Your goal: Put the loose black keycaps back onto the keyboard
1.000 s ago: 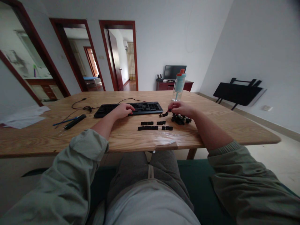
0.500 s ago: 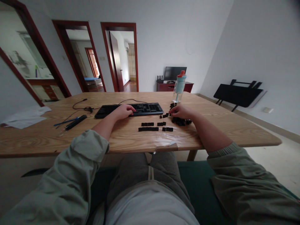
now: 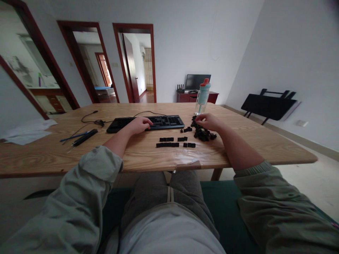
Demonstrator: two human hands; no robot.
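Note:
My left hand [image 3: 140, 124] lies on the black keyboard [image 3: 166, 122], its fingers loosely bent over the keys and holding nothing. Over a heap of loose black keycaps [image 3: 202, 134] is my right hand [image 3: 209, 122]. Its thumb and fingers are drawn together at the heap's far part; what is between the fingertips, if anything, is too small to make out. Nearer to me, keycaps lie in short rows, with a long row [image 3: 167, 145] in front and shorter rows [image 3: 166, 139] behind it. A small group of keycaps [image 3: 188, 129] sits just left of the heap.
A clear bottle with a red cap [image 3: 203, 97] stands behind the heap. At the left lie a black-handled tool [image 3: 85, 137], a thin blue tool [image 3: 75, 136], a cable [image 3: 99, 122] and white paper [image 3: 31, 132]. Tape [image 3: 188, 162] covers part of the table's near edge.
My right hand has moved slightly up and away from me across the heap, uncovering more of its near keycaps. My left hand stays on the keyboard.

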